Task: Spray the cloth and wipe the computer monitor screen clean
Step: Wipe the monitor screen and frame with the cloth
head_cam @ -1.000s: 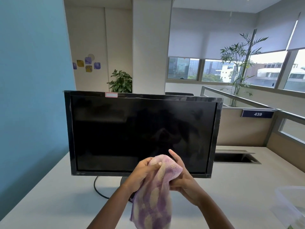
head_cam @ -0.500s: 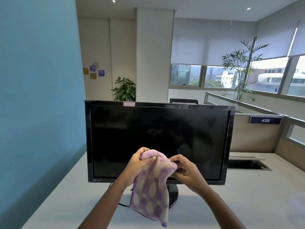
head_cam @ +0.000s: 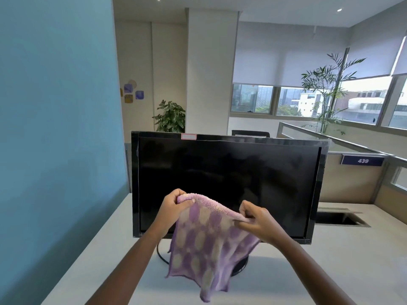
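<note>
left hand (head_cam: 172, 209) and right hand (head_cam: 258, 222) each pinch a top corner of the purple cloth (head_cam: 207, 241) in curled fingers (head_cam: 244, 208), spread before the dark monitor screen (head_cam: 229, 170) above the desk (head_cam: 330, 265), sprayed or not i can't tell, wiping not yet begun, i'd say.

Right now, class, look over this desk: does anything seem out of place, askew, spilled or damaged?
Nothing looks spilled or broken. The monitor stands upright with its screen dark. The only small oddity is a red-edged label stuck on its top bezel. The left hand and right hand pinch the purple cloth in front of the screen.
</note>
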Tool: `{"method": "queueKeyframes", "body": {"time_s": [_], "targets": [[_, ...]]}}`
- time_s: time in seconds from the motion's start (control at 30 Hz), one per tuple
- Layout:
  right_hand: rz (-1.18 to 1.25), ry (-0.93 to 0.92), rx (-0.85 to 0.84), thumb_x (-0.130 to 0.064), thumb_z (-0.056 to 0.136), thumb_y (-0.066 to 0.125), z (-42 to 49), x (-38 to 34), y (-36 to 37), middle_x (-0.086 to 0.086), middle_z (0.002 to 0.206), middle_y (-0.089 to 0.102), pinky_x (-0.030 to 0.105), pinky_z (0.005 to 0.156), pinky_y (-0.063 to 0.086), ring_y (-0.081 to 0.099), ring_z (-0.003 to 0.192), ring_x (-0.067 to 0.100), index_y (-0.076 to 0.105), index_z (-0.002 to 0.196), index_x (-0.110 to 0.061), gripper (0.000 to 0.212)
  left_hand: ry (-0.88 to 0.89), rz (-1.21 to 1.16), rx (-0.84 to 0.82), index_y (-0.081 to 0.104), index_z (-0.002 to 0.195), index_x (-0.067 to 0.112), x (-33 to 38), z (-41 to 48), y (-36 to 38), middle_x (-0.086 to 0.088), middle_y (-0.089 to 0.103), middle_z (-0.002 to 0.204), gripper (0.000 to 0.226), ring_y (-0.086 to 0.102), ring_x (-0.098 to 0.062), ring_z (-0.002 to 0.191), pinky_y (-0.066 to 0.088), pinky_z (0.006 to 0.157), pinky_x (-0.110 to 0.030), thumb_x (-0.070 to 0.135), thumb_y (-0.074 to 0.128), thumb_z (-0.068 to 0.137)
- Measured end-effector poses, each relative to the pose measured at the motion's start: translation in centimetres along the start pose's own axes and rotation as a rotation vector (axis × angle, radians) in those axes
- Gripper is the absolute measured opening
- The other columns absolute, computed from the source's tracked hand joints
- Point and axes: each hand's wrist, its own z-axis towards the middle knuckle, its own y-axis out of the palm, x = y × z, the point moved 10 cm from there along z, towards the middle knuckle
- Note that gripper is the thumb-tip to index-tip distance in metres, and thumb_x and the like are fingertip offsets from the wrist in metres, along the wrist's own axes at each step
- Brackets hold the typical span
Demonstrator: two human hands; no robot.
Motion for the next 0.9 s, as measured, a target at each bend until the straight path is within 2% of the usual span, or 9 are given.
{"method": "queueKeyframes", "body": {"time_s": [0.13, 0.23, 0.3, 0.43, 0.53, 0.6, 0.67, 0.8, 0.9], "targets": [[-0.071, 0.286, -0.142, -0.032, 0.081, 0.067, 0.1, 3.5, 1.3, -0.005, 0.074, 0.059, 0.019, 0.058, 0.038, 0.05, 0.064, 0.007, 0.049, 0.089, -0.029, 0.02, 0.041, 0.178, 0.086, 0.049, 0.072, 0.019, -0.1, 0.1, -1.5, 0.001, 0.049, 0.067, 0.019, 0.046, -0.014, 0.062, 0.037, 0.055, -0.017, 0.017, 0.063, 0.084], [-0.148, 0.422, -0.054, -0.036, 0.083, 0.064, 0.1, 4.4, 0.8, -0.004, 0.069, 0.057, 0.016, 0.05, 0.037, 0.052, 0.062, 0.008, 0.057, 0.074, -0.019, 0.02, 0.078, 0.312, 0.16, 0.048, 0.077, 0.015, 0.0, -0.6, -1.7, 0.003, 0.048, 0.063, 0.016, 0.047, -0.009, 0.057, 0.037, 0.051, -0.014, 0.02, 0.061, 0.086], [-0.022, 0.52, 0.035, -0.036, 0.084, 0.061, -0.3, 4.5, 0.9, -0.002, 0.061, 0.054, 0.014, 0.041, 0.039, 0.051, 0.053, 0.009, 0.053, 0.063, -0.014, 0.032, 0.089, 0.331, 0.181, 0.046, 0.072, 0.014, 0.3, -1.3, -1.1, 0.004, 0.044, 0.057, 0.02, 0.043, -0.008, 0.051, 0.033, 0.044, -0.011, 0.02, 0.058, 0.087], [0.418, 0.672, 0.012, -0.03, 0.091, 0.055, -0.9, 3.3, 4.0, 0.003, 0.054, 0.051, 0.02, 0.045, 0.046, 0.052, 0.045, 0.012, 0.056, 0.068, -0.006, 0.033, 0.087, 0.372, 0.061, 0.028, 0.054, 0.02, 0.9, -2.2, 2.2, 0.006, 0.033, 0.049, 0.041, 0.03, -0.008, 0.045, 0.031, 0.042, -0.016, 0.021, 0.058, 0.083], [0.573, 0.702, -0.039, -0.026, 0.092, 0.05, -0.7, 1.7, 5.6, 0.006, 0.057, 0.053, 0.02, 0.05, 0.049, 0.052, 0.051, 0.013, 0.065, 0.08, -0.002, 0.03, 0.096, 0.345, -0.077, 0.029, 0.052, 0.022, 1.5, -3.0, 5.3, 0.009, 0.035, 0.049, 0.043, 0.033, -0.005, 0.045, 0.026, 0.04, -0.015, 0.025, 0.06, 0.08], [0.642, 0.683, -0.045, -0.026, 0.092, 0.05, -0.4, 0.9, 6.1, 0.012, 0.067, 0.062, 0.027, 0.063, 0.055, 0.061, 0.064, 0.019, 0.069, 0.094, 0.0, 0.031, 0.1, 0.28, -0.119, 0.038, 0.055, 0.021, 1.9, -3.4, 6.4, 0.007, 0.038, 0.05, 0.036, 0.037, -0.005, 0.046, 0.03, 0.04, -0.009, 0.027, 0.06, 0.083], [0.682, 0.663, -0.04, -0.026, 0.094, 0.05, -0.1, 0.5, 6.1, 0.016, 0.08, 0.066, 0.03, 0.07, 0.057, 0.065, 0.073, 0.024, 0.067, 0.1, -0.002, 0.031, 0.076, 0.199, -0.125, 0.05, 0.067, 0.013, 2.2, -3.6, 6.4, 0.003, 0.043, 0.055, 0.026, 0.041, -0.004, 0.049, 0.033, 0.041, -0.004, 0.029, 0.057, 0.086], [0.821, 0.633, -0.019, -0.022, 0.095, 0.049, 0.2, -0.1, 5.6, 0.015, 0.078, 0.07, 0.025, 0.058, 0.059, 0.07, 0.065, 0.021, 0.065, 0.098, -0.004, 0.024, 0.078, 0.125, -0.168, 0.046, 0.076, 0.022, 2.4, -3.9, 6.1, 0.011, 0.048, 0.065, 0.02, 0.048, -0.005, 0.056, 0.036, 0.046, -0.005, 0.035, 0.055, 0.087], [0.9, 0.608, -0.008, -0.022, 0.095, 0.049, 0.4, -0.4, 5.5, 0.019, 0.088, 0.071, 0.024, 0.057, 0.058, 0.07, 0.07, 0.022, 0.063, 0.102, -0.003, 0.024, 0.081, 0.117, -0.212, 0.044, 0.1, 0.016, 2.3, -4.0, 6.2, 0.011, 0.052, 0.082, 0.039, 0.056, -0.005, 0.072, 0.045, 0.058, -0.008, 0.041, 0.065, 0.078]]}}
